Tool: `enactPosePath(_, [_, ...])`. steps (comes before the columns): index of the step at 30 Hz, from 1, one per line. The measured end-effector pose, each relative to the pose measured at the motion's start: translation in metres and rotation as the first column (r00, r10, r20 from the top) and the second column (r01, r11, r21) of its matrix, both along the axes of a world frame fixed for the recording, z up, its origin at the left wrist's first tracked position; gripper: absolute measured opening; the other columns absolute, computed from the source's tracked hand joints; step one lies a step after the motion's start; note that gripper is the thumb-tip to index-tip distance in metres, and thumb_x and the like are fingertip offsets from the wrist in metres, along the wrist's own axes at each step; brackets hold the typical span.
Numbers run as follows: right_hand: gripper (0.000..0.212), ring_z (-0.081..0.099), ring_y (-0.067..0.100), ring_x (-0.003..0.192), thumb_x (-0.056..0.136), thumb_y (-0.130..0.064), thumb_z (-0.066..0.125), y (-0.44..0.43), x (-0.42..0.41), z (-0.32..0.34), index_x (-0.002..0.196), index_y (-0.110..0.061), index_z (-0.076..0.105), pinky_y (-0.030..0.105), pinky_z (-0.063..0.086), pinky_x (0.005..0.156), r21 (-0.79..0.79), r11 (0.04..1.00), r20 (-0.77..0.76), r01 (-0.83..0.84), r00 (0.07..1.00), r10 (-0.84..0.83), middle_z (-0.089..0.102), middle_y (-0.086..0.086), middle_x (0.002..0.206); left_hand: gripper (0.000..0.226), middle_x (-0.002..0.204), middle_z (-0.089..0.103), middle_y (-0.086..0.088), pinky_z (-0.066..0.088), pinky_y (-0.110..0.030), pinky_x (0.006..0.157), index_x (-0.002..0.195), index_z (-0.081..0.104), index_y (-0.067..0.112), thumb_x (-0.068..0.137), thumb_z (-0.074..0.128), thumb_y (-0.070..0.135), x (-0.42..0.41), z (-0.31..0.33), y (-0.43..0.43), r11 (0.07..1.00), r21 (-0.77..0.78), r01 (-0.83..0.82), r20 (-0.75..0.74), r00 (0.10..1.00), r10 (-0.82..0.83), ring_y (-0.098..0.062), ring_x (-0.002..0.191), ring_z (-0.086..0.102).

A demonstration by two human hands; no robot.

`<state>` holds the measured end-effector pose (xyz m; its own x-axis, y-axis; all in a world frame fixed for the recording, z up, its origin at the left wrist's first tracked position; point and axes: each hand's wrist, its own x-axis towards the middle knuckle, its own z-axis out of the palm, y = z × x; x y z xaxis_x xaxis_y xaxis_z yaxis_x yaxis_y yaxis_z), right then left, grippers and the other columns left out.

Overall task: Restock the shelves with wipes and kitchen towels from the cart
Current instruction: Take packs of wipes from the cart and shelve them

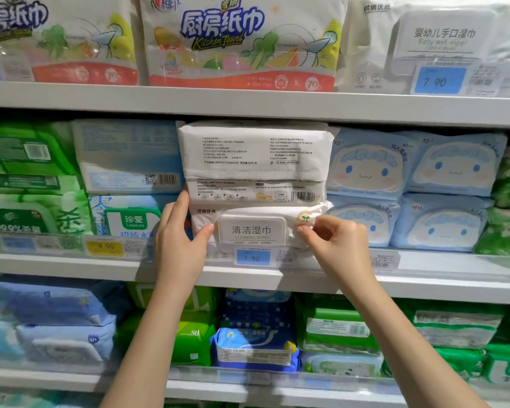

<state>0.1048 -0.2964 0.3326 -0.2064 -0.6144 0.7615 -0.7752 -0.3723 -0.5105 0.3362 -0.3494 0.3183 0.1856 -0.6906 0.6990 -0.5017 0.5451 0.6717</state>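
Left hand (179, 241) fingers (175, 206) curl round left edge of cleaning wipes pack (251, 229); right hand (334, 244) fingers (305, 229) pinch its right corner.

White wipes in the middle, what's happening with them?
A person is stocking a shop shelf. Their left hand holds the left end of the cleaning wipes pack on the middle shelf, and their right hand pinches its right corner. A second white pack lies on top of it, back label facing out. Kitchen towels sit on the shelf above.
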Motion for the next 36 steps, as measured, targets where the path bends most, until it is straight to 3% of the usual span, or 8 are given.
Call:
enactPosePath(8, [0.042,0.055,0.018,0.060,0.083,-0.050,0.064,0.010,0.003,0.011,0.069,-0.011,0.060,0.033,0.040,0.058,0.087,0.996,0.119,0.008,0.993,-0.018,0.059,-0.002,0.060,0.052,0.130,0.047,0.001,0.043,-0.042,0.100,0.140,0.042,0.024,0.092,0.059,0.028,0.005,0.007,0.011,0.997,0.058,0.056,0.028,0.998,-0.058,-0.017,0.118,0.047])
enactPosePath(13, [0.050,0.055,0.017,0.088,0.088,-0.052,0.057,0.011,0.013,0.021,0.127,-0.021,0.053,0.033,0.040,0.070,-0.071,0.988,0.110,0.140,0.985,-0.131,0.059,0.000,0.094,0.030,0.119,0.046,0.005,0.044,-0.036,0.093,0.120,0.059,0.015,0.094,0.053,0.030,0.000,0.030,0.017,0.997,-0.070,0.042,-0.083,0.995,-0.048,-0.013,0.105,0.050])
enactPosePath(17, [0.040,0.050,0.017,0.106,0.088,-0.047,0.061,0.003,0.013,0.030,0.118,-0.021,0.064,0.029,0.036,0.075,-0.144,0.977,0.094,0.156,0.985,-0.143,0.054,0.002,0.113,0.020,0.106,0.057,0.002,0.042,-0.029,0.074,0.102,0.063,0.013,0.091,0.059,0.030,-0.006,0.038,0.011,0.993,-0.118,-0.022,-0.090,0.996,0.011,-0.012,0.090,0.052])
enactPosePath(22, [0.030,0.061,0.015,0.086,0.090,-0.044,0.058,-0.009,0.015,0.026,0.101,-0.018,0.068,0.035,0.048,0.072,-0.190,0.980,0.151,0.065,0.988,-0.036,0.067,-0.005,0.092,0.015,0.093,0.061,0.001,0.043,-0.020,0.067,0.092,0.064,0.012,0.088,0.064,0.026,-0.007,0.040,0.008,0.990,-0.130,-0.055,-0.089,0.995,0.043,-0.014,0.081,0.054])
enactPosePath(27, [0.031,0.057,0.017,0.078,0.090,-0.046,0.058,-0.011,0.016,0.025,0.090,-0.016,0.064,0.034,0.042,0.064,-0.185,0.978,0.157,0.092,0.986,-0.063,0.064,-0.003,0.082,0.016,0.090,0.063,-0.002,0.046,-0.030,0.068,0.088,0.064,0.011,0.087,0.065,0.027,-0.007,0.042,0.006,0.990,-0.117,-0.074,-0.101,0.993,0.062,-0.016,0.080,0.055])
enactPosePath(31, [0.029,0.056,0.019,0.085,0.092,-0.042,0.058,-0.002,0.018,0.029,0.098,-0.014,0.065,0.033,0.039,0.067,-0.089,0.994,0.149,0.069,0.987,-0.055,0.063,-0.003,0.087,0.017,0.094,0.065,0.000,0.051,-0.037,0.075,0.092,0.064,0.013,0.087,0.064,0.029,-0.008,0.044,0.011,0.995,-0.068,-0.077,-0.097,0.993,0.070,-0.019,0.084,0.058])
enactPosePath(34, [0.037,0.048,0.022,0.117,0.091,-0.041,0.059,0.007,0.018,0.024,0.123,-0.022,0.062,0.031,0.036,0.091,0.006,0.990,0.097,0.139,0.986,-0.138,0.059,0.005,0.122,0.017,0.105,0.065,0.002,0.049,-0.034,0.079,0.103,0.063,0.018,0.089,0.063,0.027,-0.004,0.041,0.013,1.000,-0.009,-0.018,-0.074,0.997,0.018,-0.017,0.093,0.060])
enactPosePath(36, [0.047,0.053,0.015,0.108,0.089,-0.040,0.063,0.014,0.017,0.022,0.132,-0.022,0.056,0.030,0.039,0.093,0.065,0.995,0.200,0.072,0.976,-0.084,0.060,0.004,0.119,0.025,0.113,0.064,0.004,0.050,-0.038,0.085,0.113,0.061,0.020,0.089,0.063,0.027,0.000,0.037,0.013,1.000,0.023,0.012,-0.034,0.999,-0.012,-0.017,0.101,0.059])
